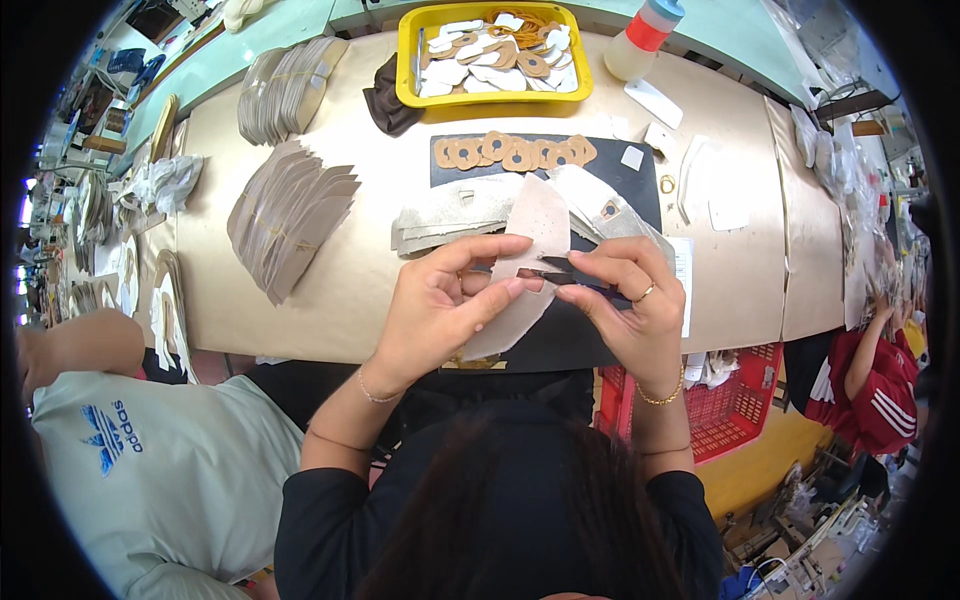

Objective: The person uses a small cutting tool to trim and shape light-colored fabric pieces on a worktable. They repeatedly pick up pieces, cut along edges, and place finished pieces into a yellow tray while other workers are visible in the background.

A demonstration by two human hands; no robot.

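Observation:
My left hand pinches a pale beige, leaf-shaped panel with a small rectangular cut-out and tiny holes. The panel is held up above a black mat. In my right hand is a small black two-pronged tool, its tips at the cut-out; whether it is tweezers or snips I cannot tell. Behind the panel lie a stack of grey-white panels on the left and another set of panels on the right, the top one bearing a tan patch. A row of tan ring-shaped patches crosses the mat's far part.
A yellow tray of white and tan pieces stands at the back, beside a dark cloth and a bottle. Bundled panels lie left. A red crate sits below the table's right edge. Co-workers flank me.

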